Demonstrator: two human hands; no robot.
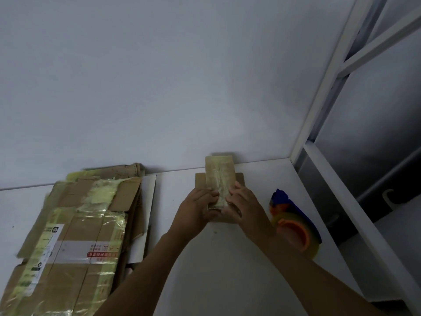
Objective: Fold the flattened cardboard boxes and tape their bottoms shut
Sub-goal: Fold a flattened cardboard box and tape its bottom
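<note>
I am holding the small cardboard box (219, 176) between both hands, low over the white surface (205, 258) and close in front of the wall (159, 87). My left hand (198, 206) grips the box's near left side, fingers curled under and thumb pressed on top. My right hand (243, 206) grips its near right side in the same way, fingers bent over the edge. The two hands almost meet at the near end of the box. The face of the box turned towards me is covered by a broad strip of glossy, yellowish tape running away from me, and plain brown cardboard shows on either side of that strip. The far end of the box rises just past the line where the surface meets the wall. Well to the left of the box lies the stack of flattened boxes (75, 236), brown, creased and streaked with old tape, with a white printed band across the top sheet. Just to the right of the box, beside my right wrist, the tape dispenser (293, 222) lies on the surface, blue and orange with a yellowish roll. Farther right of the box stands a white frame (330, 76).
</note>
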